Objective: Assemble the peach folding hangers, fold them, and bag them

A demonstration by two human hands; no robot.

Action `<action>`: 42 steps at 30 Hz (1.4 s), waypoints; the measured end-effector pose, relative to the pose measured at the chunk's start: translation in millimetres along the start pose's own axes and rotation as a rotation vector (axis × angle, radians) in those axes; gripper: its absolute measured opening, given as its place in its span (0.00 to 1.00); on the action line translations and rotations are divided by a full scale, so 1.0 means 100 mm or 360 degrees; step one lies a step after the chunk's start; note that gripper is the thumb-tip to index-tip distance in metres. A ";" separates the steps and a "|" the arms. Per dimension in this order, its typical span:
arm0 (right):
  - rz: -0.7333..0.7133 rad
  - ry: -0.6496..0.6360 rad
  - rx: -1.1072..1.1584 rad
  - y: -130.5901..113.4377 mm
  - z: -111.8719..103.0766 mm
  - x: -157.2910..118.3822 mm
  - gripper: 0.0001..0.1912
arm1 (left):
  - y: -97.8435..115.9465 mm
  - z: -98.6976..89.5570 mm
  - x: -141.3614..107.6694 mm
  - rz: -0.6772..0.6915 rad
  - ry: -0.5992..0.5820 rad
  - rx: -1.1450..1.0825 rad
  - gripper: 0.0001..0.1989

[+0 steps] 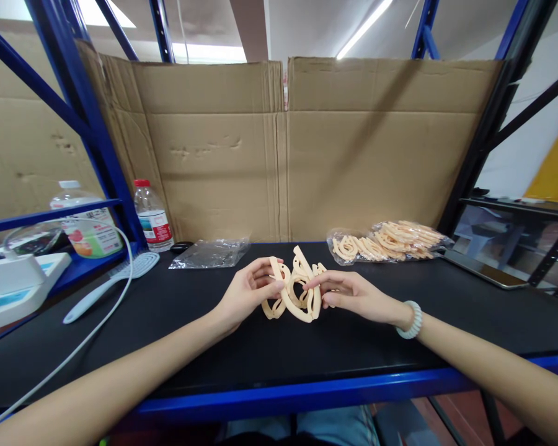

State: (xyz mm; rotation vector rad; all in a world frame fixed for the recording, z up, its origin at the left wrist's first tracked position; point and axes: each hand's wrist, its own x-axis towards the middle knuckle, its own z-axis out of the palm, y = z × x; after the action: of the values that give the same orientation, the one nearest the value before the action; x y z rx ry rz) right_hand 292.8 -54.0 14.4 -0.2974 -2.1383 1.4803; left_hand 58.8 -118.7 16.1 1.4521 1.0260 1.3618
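Note:
A pale wooden assembly of curved, openwork pieces (300,313) stands at the middle of the black table. My left hand (252,289) grips its left side, thumb and fingers closed on a slanted piece. From the right, my right hand (346,292) pinches the assembly's right side, with a white coiled band round that wrist. The far side of the assembly and some fingertips are hidden.
Plastic bags of wooden pieces (390,241) lie at the back right, near a flat tablet-like device (486,270). An unfilled clear bag (210,253), a bottle (152,218), a hairbrush (114,284) and a white cable (105,323) are on the left. Cardboard (214,155) stands behind.

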 end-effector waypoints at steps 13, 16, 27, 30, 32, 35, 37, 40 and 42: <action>-0.0154 0.0013 -0.0339 -0.04 0.05 -0.03 0.17 | 0.04 0.04 -0.02 0.0055 -0.0124 0.0094 0.23; -0.0199 -0.0026 -0.0472 -0.07 0.05 -0.04 0.20 | 0.03 0.03 -0.01 0.0004 -0.0084 0.0081 0.21; -0.0188 -0.0145 -0.0589 -0.10 0.02 -0.04 0.15 | 0.01 0.06 -0.01 0.0043 -0.0029 0.0208 0.19; -0.0116 -0.0144 -0.0480 -0.12 0.04 -0.03 0.16 | 0.01 0.07 -0.01 0.0038 -0.0043 0.0190 0.20; -0.0083 -0.0109 -0.0362 -0.11 0.02 -0.03 0.16 | 0.00 0.06 -0.01 0.0059 -0.0062 0.0174 0.21; -0.0014 0.0094 -0.0164 -0.07 -0.11 -0.02 0.16 | -0.03 0.01 0.00 0.0139 -0.0041 0.0276 0.22; 0.0072 0.0349 -0.0067 -0.03 -0.25 -0.03 0.16 | -0.04 -0.03 0.00 0.0170 -0.0016 0.0433 0.20; 0.0287 0.0695 -0.0123 0.01 -0.50 -0.05 0.15 | -0.05 -0.06 -0.02 0.0258 -0.0032 0.0808 0.17; 0.0482 0.0778 -0.0275 0.03 -0.63 -0.06 0.14 | -0.04 -0.06 -0.05 0.0358 -0.0094 0.1097 0.17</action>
State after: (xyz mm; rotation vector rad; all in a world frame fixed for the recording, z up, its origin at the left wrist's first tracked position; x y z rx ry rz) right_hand 330.7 -5.0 27.1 -0.9758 -1.8718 1.2113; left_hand 52.8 -121.9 11.1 2.1501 1.4069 1.1517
